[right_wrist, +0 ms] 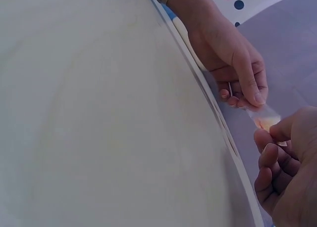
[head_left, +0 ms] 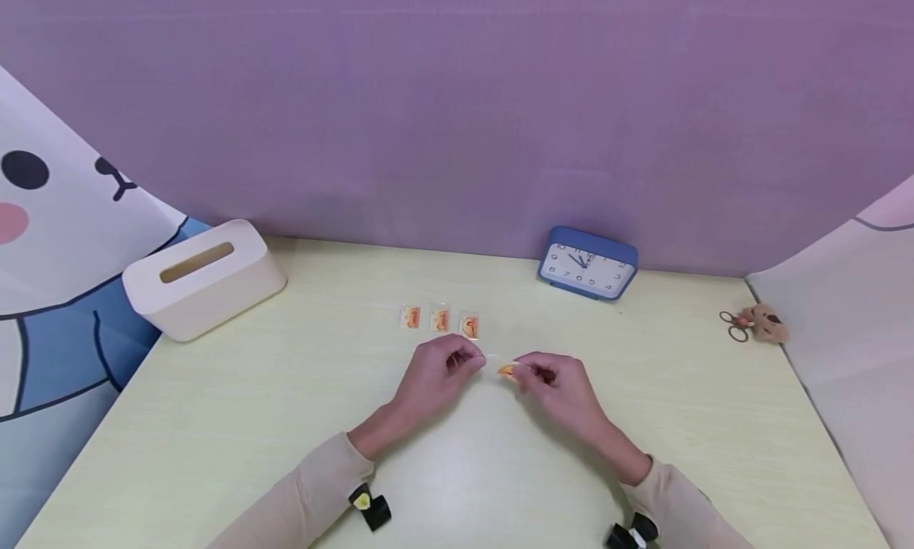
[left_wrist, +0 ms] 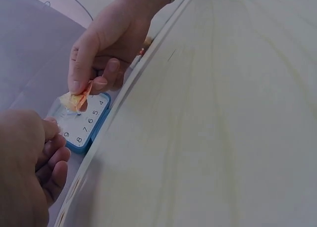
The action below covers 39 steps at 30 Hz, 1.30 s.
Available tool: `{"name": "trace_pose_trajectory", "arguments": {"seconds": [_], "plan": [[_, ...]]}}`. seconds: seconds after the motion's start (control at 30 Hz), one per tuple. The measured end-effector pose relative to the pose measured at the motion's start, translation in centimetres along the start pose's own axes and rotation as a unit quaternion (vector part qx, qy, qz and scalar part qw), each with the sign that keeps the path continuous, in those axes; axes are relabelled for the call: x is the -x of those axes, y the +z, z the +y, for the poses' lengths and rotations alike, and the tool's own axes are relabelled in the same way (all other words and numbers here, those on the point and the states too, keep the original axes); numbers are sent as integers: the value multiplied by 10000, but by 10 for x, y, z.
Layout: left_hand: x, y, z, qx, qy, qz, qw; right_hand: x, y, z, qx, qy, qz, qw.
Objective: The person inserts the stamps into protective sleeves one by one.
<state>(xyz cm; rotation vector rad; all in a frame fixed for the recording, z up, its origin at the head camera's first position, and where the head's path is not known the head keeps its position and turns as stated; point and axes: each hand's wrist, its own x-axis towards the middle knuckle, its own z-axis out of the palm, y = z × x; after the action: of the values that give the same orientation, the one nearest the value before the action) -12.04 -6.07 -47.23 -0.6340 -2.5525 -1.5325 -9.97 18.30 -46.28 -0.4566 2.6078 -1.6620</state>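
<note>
Between thumb and fingers my right hand (head_left: 560,382) pinches a small clear plastic packet with an orange print (head_left: 506,370). My left hand (head_left: 435,374) pinches the clear end of the same packet, seen stretched between both hands in the right wrist view, where its orange part (right_wrist: 266,123) lies at my right fingertips. The packet is held above the table. Just beyond my left hand, three similar small packets with orange prints lie in a row: a left one (head_left: 410,316), a middle one (head_left: 439,319) and a right one (head_left: 468,325).
A white tissue box (head_left: 207,283) stands at the table's back left. Toward the back right is a blue clock (head_left: 589,265) with a white dial. Scissors (head_left: 735,325) lie beside a brown plush toy (head_left: 767,324) near the right edge. A purple wall (head_left: 443,136) rises behind the table.
</note>
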Motion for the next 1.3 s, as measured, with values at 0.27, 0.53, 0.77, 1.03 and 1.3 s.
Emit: {"name": "trace_pose_trajectory", "arguments": {"seconds": [0.27,0.53,0.77,1.03,1.3], "plan": [[0,0,3,31,46,-8,10000,0,-2,-1,-99,-28,-51,9999],[1,-1,4,99,38,-125,9999,-1,-1,0,87,-26,159,9998],[-1,0,0,178,-176,-87,9996,-3,-2,0,-300,642,321,9970],[1,1,2,-110,-52,-300,9995,-3,1,0,-335,600,169,9975],[7,-1,7,-1375,298,-503,9888,-2,0,-3,-370,635,172,9971]]}}
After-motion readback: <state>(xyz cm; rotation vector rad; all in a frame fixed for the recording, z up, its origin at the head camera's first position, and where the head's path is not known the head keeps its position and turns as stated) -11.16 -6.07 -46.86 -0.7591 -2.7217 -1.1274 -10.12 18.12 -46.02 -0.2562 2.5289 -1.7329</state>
